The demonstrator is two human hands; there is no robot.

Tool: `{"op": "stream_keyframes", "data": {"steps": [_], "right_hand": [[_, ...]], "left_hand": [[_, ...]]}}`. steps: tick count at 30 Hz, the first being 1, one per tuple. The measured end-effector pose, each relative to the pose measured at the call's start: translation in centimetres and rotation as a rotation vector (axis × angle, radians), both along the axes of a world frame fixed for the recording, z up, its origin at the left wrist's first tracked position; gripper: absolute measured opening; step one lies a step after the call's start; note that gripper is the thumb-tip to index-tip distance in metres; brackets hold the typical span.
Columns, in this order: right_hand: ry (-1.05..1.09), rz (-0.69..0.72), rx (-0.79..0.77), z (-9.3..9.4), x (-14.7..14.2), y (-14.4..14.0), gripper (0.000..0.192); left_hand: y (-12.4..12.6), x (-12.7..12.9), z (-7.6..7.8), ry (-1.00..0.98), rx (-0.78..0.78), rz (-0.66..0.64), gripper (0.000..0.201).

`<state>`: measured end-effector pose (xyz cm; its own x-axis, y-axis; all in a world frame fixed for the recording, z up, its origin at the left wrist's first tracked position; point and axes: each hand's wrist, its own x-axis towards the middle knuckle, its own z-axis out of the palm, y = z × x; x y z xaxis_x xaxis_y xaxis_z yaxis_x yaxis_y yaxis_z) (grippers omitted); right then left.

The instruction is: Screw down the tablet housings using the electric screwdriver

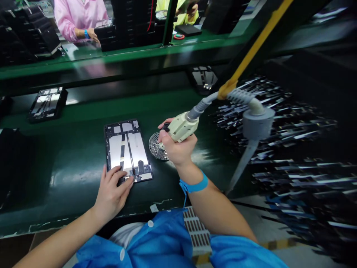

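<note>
A flat tablet housing (136, 145), with silvery inner plates and dark ribbon strips, lies on the green bench in front of me. My left hand (111, 190) rests on its lower left edge, palm down with fingers spread. Wrapped around a cream-coloured electric screwdriver (182, 126), my right hand (178, 147) holds the tool tilted, its nose pointing down and left. A round perforated dish (154, 145) sits just right of the tablet, under the tool's nose. The screwdriver's tip is hidden by my fingers. A blue band (198, 184) circles my right wrist.
The tool's grey cable (206, 101) hangs from a yellow strap (253, 41). Stacked device parts (301, 186) stand close on the right. More housings (46, 104) lie along the back. Across the bench, co-workers in pink (80, 16) and yellow sit behind dark stacks.
</note>
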<state>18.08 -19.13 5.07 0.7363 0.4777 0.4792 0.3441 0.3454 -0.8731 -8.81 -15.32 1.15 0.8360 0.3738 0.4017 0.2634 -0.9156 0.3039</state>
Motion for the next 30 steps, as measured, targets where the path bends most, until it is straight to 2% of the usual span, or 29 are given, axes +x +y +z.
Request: {"op": "stream_keyframes", "data": {"steps": [2,6,9,12,17,22,30], "right_hand": [[-0.002,-0.004,0.001,-0.1,0.1,0.0,0.022],[-0.004,-0.028,-0.001,-0.1,0.2,0.6,0.022],[-0.008,-0.032,0.016,0.0,0.2,1.4,0.02],[-0.01,-0.033,0.023,-0.2,0.3,2.2,0.02],[0.011,-0.04,0.022,-0.8,0.6,2.9,0.022],[0.009,-0.053,-0.01,-1.2,0.6,3.0,0.021],[0.017,-0.091,-0.043,-1.8,0.8,3.2,0.026]], "left_hand": [[0.0,-0.2,-0.5,-0.002,-0.036,0.056,0.033],[2.2,0.8,-0.6,-0.008,-0.109,0.031,0.022],[4.5,2.2,-0.3,0.006,-0.085,-0.002,0.018],[5.6,3.2,-0.3,-0.019,-0.047,0.0,0.017],[5.4,3.3,-0.9,-0.085,-0.01,-0.006,0.014],[5.2,3.2,-1.0,-0.061,0.017,-0.017,0.02],[4.9,3.2,-0.9,-0.055,-0.025,-0.008,0.018]]}}
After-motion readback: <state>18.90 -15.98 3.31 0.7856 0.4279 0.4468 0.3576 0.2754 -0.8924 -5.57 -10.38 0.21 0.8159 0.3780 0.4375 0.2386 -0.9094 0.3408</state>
